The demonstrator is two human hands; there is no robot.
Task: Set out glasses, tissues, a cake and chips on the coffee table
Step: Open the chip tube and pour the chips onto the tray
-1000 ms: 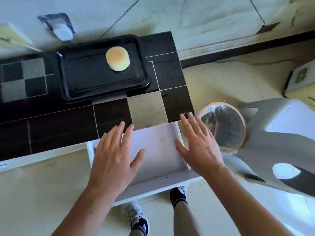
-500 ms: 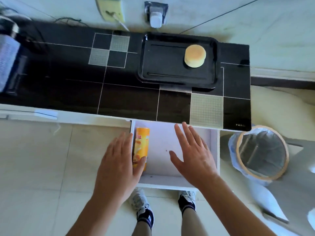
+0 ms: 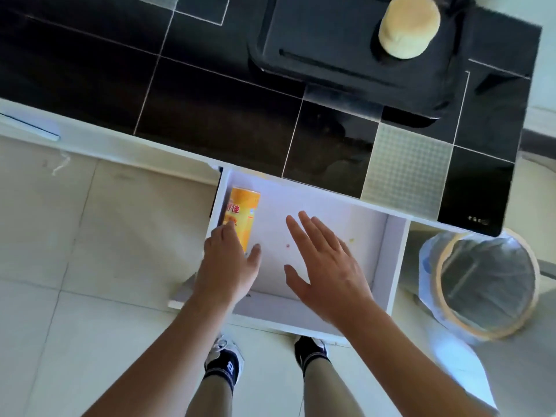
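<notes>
An orange chips can [image 3: 244,212] lies along the left wall of a pulled-out white drawer [image 3: 388,260] under the black coffee table [image 3: 210,97]. My left hand [image 3: 229,266] is over the can's near end, fingers curling around it, thumb on its right side. My right hand [image 3: 326,267] hovers flat and open above the drawer's middle, holding nothing. A round pale cake [image 3: 408,27] sits on a black tray [image 3: 316,55] at the table's far right. No glasses or tissues are in view.
A lined waste bin [image 3: 484,284] with a wooden rim stands on the floor right of the drawer. My two feet in dark shoes [image 3: 224,361] are just in front of the drawer. Pale tiled floor lies to the left.
The view has closed in on the drawer. My left hand has moved onto the chips can and begun wrapping its near end. My right hand stays open over the drawer.
</notes>
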